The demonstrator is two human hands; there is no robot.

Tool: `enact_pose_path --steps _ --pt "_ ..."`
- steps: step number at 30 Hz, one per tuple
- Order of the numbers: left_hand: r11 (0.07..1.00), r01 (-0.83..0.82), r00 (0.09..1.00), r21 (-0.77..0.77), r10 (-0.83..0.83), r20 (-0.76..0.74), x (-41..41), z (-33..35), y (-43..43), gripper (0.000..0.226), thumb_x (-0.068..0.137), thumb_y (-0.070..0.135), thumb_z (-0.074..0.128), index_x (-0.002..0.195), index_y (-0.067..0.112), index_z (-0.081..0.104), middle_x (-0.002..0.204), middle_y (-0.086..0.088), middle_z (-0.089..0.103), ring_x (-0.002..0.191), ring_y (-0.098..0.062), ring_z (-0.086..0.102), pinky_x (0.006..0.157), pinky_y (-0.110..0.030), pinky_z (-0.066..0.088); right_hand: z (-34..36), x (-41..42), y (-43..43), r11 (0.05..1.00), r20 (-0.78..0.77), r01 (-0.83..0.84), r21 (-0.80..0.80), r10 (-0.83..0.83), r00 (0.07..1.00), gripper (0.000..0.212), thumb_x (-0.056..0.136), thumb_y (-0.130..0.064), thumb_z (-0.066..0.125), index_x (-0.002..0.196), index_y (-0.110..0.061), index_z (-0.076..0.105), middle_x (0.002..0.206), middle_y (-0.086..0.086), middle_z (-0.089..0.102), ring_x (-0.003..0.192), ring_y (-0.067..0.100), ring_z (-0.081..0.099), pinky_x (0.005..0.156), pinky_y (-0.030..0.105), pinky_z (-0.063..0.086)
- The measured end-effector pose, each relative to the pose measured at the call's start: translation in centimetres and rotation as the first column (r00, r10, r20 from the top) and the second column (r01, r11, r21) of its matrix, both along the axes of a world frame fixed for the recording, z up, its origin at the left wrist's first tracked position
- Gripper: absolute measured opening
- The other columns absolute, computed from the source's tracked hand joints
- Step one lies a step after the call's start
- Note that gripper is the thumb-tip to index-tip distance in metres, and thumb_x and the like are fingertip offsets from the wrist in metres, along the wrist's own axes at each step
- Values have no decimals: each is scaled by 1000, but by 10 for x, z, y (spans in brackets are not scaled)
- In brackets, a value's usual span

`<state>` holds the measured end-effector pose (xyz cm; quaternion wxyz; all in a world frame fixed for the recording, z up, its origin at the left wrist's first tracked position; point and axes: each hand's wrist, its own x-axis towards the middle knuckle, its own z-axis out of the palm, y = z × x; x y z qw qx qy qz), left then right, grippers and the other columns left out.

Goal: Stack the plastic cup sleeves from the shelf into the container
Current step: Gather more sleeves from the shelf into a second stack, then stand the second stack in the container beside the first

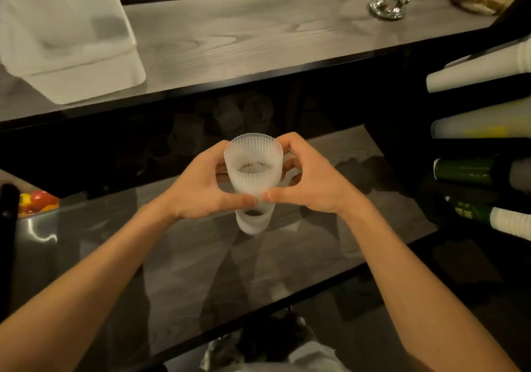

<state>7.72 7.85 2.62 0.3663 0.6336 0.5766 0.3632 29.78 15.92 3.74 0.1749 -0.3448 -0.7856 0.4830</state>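
Up left on the upper surface [258,41], well apart: container [71,55], likely nearer the left hand for the carry. Left hand [201,188] curled round the sleeves [253,167]; right hand [310,182] likewise, thumbs almost meeting. Sleeves held between both above the lower surface [201,271], long axis near upright, wide mouth up; frosted, ribbed, nested.

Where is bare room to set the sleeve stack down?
Upper counter, between the container and the chrome stand. Lower counter, its near half below the sleeve stack. Crowded: cup stacks at right.
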Motion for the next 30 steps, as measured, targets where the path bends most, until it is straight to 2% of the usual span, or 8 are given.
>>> enact_pose_path --steps 6,10,13,15,18,23,26,30 --pt "998 -9 1000 -61 8 -13 -2 -34 -21 78 67 33 95 133 26 53 125 15 63 118 -7 63 100 -39 54 -24 -4 -22 999 141 8 32 -12 990 64 73 -35 90 121 -38 49 121 -22 56 110 -2 58 86 24 52" --pt "997 -49 997 -51 46 -58 -1 -55 -25 82 67 38 92 136 26 51 129 15 60 120 -5 60 102 -39 52 -42 -8 -29 995 210 36 98 -56 976 64 75 -34 88 122 -43 46 122 -23 54 114 -1 53 93 29 50" --pt "991 -56 995 -126 44 -94 -1 -72 -28 87 65 38 90 139 24 48 131 13 59 121 -5 58 104 -39 50 -59 -8 -33 999 233 32 23 -37 972 79 74 -31 88 138 -42 42 134 -21 51 123 4 52 104 33 48" --pt "980 -74 992 -187 52 -115 0 -84 -30 87 65 40 89 140 24 48 132 11 59 123 -8 57 105 -41 50 -68 -13 -40 998 206 47 -32 -40 978 84 74 -21 88 143 -37 43 136 -19 51 127 5 50 106 30 45" --pt "975 -109 989 -194 88 -117 1 -85 -31 86 61 45 87 137 30 50 128 16 60 120 -6 58 103 -41 52 -70 -21 -44 991 158 119 -55 -109 981 78 73 -13 89 138 -34 50 128 -15 57 115 7 58 92 26 50" --pt "987 -134 991 -84 131 -42 -17 -42 -32 83 65 35 91 137 33 50 127 18 61 116 -2 60 96 -32 55 -35 -31 -31 992 85 92 -82 -85 993 77 71 -20 91 136 -36 53 127 -17 62 109 7 63 85 27 55" --pt "985 -172 984 17 173 -45 -31 -2 -33 76 68 34 92 132 36 51 124 22 59 113 1 59 93 -29 55 6 -46 -24 998 10 51 -42 -51 999 75 72 -20 92 135 -37 55 125 -20 63 103 1 65 76 18 57" --pt "971 -218 976 98 219 3 -57 56 -33 73 67 40 92 129 42 53 126 24 60 117 -4 60 92 -34 57 60 -72 -13 999 -114 -15 29 18 993 75 75 -22 90 139 -38 54 128 -16 66 106 5 68 85 29 60"
